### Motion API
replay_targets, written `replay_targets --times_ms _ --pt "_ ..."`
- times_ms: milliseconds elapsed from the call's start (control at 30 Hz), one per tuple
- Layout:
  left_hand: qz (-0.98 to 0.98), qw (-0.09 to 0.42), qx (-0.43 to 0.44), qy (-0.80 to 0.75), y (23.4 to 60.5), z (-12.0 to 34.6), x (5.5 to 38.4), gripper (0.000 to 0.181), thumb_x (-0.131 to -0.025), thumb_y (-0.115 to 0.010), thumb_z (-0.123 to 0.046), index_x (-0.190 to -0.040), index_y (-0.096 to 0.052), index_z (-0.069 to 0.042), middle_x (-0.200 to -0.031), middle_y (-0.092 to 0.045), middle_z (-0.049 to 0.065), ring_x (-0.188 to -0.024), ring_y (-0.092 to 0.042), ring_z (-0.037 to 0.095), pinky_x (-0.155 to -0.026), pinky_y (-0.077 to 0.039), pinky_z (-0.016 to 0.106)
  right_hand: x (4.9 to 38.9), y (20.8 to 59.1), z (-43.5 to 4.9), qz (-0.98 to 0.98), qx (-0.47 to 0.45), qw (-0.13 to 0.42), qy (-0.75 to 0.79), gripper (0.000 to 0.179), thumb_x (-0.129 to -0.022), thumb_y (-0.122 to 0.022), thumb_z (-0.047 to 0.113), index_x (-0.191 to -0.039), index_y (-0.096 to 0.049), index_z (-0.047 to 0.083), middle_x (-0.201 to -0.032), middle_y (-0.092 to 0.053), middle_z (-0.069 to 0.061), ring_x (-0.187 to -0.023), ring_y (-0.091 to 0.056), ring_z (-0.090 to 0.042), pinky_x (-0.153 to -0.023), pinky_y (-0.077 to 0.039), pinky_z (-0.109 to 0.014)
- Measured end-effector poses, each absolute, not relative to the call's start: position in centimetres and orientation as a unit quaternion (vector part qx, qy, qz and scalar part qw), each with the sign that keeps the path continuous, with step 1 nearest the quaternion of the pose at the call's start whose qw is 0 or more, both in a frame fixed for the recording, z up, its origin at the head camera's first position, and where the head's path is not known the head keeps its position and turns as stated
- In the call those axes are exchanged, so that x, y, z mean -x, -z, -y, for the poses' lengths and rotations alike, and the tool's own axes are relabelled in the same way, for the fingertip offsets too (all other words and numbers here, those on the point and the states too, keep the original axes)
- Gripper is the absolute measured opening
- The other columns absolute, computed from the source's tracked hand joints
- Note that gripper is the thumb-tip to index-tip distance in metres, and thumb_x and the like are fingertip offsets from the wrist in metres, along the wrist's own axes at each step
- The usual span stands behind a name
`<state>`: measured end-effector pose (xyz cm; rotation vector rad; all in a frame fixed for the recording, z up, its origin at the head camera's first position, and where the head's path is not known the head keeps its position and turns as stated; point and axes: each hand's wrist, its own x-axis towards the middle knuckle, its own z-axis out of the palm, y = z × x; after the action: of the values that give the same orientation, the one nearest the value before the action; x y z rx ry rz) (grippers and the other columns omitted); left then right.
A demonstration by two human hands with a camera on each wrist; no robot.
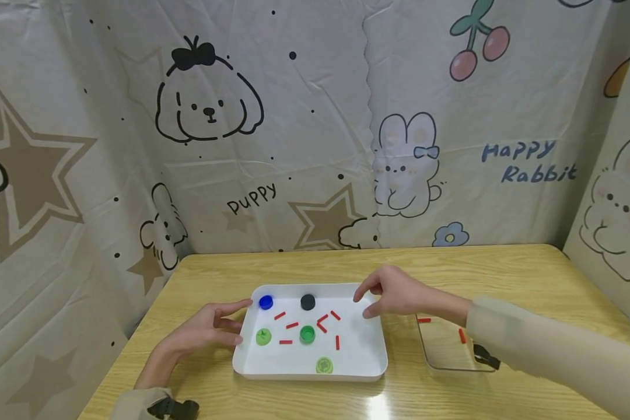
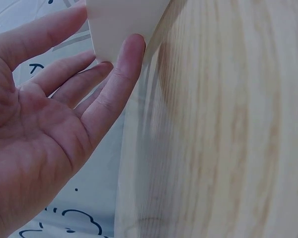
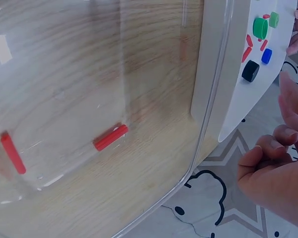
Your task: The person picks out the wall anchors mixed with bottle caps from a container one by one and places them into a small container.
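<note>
A white tray (image 1: 359, 350) lies on the table with several short red sticks (image 1: 338, 342) scattered in it. Among them sit a blue bottle cap (image 1: 265, 302), a black cap (image 1: 307, 302), a green cap (image 1: 307, 334) and two light green caps (image 1: 263, 336). My left hand (image 1: 199, 326) touches the tray's left side with spread fingers, also seen against the tray wall (image 2: 121, 25) in the left wrist view. Over the tray's right end hovers my right hand (image 1: 396, 291), thumb and index finger apart, nothing visible between them.
To the right of the tray stands a transparent container (image 1: 459, 370) with red sticks (image 3: 111, 138) inside, partly beneath my right forearm. The wooden table (image 1: 231, 268) ends at a printed cloth backdrop (image 1: 315, 146). Dark straps (image 1: 173, 408) circle the wrists.
</note>
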<state>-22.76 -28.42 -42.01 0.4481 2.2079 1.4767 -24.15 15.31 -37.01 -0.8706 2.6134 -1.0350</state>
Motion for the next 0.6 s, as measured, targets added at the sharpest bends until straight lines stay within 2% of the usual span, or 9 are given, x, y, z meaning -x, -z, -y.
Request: replay_targets --times_ms 600 --pt "-0.801 0.221 -0.168 -0.53 42.1 28.5 22.9 0.08 -0.091 -0.08 -0.006 -0.16 -0.039 0.001 -0.163 -0.036 0.029 -0.128 -0.062 0.041 -0.1 -0.055 0.045 27.0 37.3 -12.3 -0.86 0.347 0.146 0.344 0.029 -0.08 -0.09 0.003 -0.108 -0.083 0.008 -0.062 -0.026 0.006 -0.059 -0.024 -0.01 -0.058 -0.026 -0.024"
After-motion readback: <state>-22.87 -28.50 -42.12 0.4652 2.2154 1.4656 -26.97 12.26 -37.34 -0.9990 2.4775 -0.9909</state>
